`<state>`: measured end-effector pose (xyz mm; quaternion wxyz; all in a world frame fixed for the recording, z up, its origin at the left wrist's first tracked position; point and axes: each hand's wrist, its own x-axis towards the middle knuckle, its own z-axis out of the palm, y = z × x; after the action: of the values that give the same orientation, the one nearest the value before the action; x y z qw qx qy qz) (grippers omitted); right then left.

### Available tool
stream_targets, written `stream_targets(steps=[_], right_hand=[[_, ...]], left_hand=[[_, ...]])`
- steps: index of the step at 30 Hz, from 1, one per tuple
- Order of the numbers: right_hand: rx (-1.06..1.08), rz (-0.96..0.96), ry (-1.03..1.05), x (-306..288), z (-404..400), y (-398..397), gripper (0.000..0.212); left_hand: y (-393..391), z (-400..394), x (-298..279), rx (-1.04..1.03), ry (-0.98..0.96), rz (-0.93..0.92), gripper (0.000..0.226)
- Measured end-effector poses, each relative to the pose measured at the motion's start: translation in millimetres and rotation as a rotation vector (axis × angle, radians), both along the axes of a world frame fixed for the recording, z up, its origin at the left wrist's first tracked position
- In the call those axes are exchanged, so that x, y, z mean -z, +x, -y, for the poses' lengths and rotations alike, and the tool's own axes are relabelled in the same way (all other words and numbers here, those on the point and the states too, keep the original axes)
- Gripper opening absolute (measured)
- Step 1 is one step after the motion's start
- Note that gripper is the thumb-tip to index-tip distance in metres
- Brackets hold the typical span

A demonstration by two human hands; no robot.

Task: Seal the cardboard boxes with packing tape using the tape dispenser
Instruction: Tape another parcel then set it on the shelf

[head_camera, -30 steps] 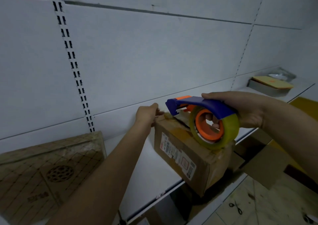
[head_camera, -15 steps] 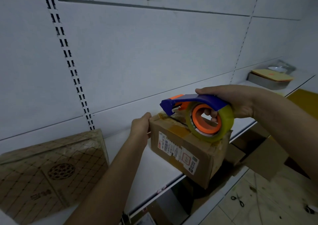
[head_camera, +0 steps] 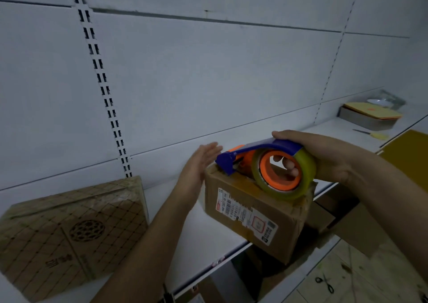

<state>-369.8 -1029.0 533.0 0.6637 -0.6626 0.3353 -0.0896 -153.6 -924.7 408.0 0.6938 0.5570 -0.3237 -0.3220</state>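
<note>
The left hand [head_camera: 196,166] no longer grips the far end of the cardboard box [head_camera: 252,212]: a second ago its fingers are curled over the top edge, half a second ago they wrap the end face, and now they are straight and blurred, spread just beside that end, whether touching it or not cannot be told. The tape dispenser [head_camera: 266,163] in the right hand [head_camera: 324,159] sits lower on the box top than a second ago, its blue nose down at the far top edge. The box itself appears turned slightly, its labelled side facing the camera more squarely, and it overhangs the shelf [head_camera: 208,240] front edge.
</note>
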Motion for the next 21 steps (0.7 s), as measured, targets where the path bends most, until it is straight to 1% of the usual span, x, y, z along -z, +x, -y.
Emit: stream_targets(steps=[2,4,5,8,10,12,14,15,17,19,21], right_hand=[[-0.01,0.012,0.03,2,1,1,0.043],[-0.041,0.037,0.081,4,2,1,0.043],[-0.053,0.053,0.116,6,3,0,0.043],[-0.066,0.088,0.194,9,7,0,0.044],[-0.07,0.084,0.204,9,13,0,0.043],[-0.083,0.071,0.205,12,21,-2,0.044],[-0.115,0.06,0.197,14,30,-4,0.046],[-0.133,0.053,0.194,15,34,-6,0.047],[-0.183,0.046,0.187,16,41,-8,0.049],[-0.242,0.042,0.169,18,45,-10,0.055],[-0.296,0.022,0.111,19,46,-10,0.059]], left_hand=[[-12,-5,8,0.184,0.004,-0.037,0.059],[-13,-5,16,0.247,0.013,-0.035,0.068],[-11,-5,18,0.265,0.012,-0.021,0.067],[-6,-7,15,0.337,0.002,0.025,0.052],[-3,-8,12,0.379,0.023,0.092,0.056],[-6,-8,11,0.391,0.038,0.175,0.07],[-8,-8,10,0.364,0.044,0.277,0.095],[-8,-12,12,0.382,0.028,0.331,0.101],[-8,-21,20,0.467,-0.037,0.379,0.101],[-10,-29,26,0.562,-0.047,0.339,0.1],[-14,-31,26,0.577,-0.033,0.335,0.1]])
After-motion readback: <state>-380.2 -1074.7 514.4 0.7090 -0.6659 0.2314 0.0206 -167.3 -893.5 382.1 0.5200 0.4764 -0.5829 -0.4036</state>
